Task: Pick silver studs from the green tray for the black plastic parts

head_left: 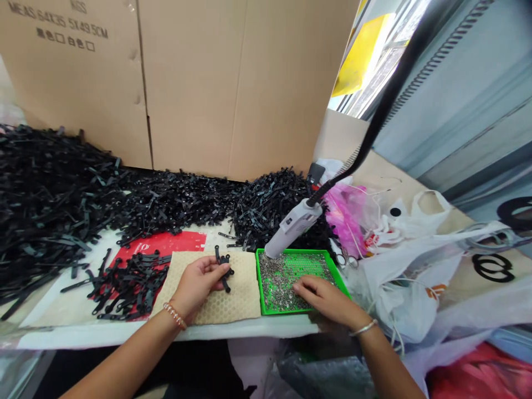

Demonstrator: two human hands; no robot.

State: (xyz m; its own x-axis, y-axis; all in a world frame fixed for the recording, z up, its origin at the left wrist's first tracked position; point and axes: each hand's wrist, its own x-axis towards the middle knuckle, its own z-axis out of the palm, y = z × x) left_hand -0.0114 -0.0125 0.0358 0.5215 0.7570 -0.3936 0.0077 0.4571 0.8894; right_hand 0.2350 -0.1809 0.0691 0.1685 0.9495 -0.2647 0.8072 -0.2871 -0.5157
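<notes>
Left hand point(195, 285) pinches black plastic strips point(224, 272) on your beige mat point(233, 302), wrist bent inward. Right hand point(322, 296) lies palm-down, fingers curled loosely into screws in the green tray point(260, 285), gripping nothing visible.

Just one cam here, sitting on the person's head and looking forward and down over the near edge of the tabletop point(233, 327), close enough that both forearms are coming in from the bottom of the frame. It's facing a cardboard box wall point(187, 83) at the back, and the wide lens is bending the right side quite a bit.
</notes>
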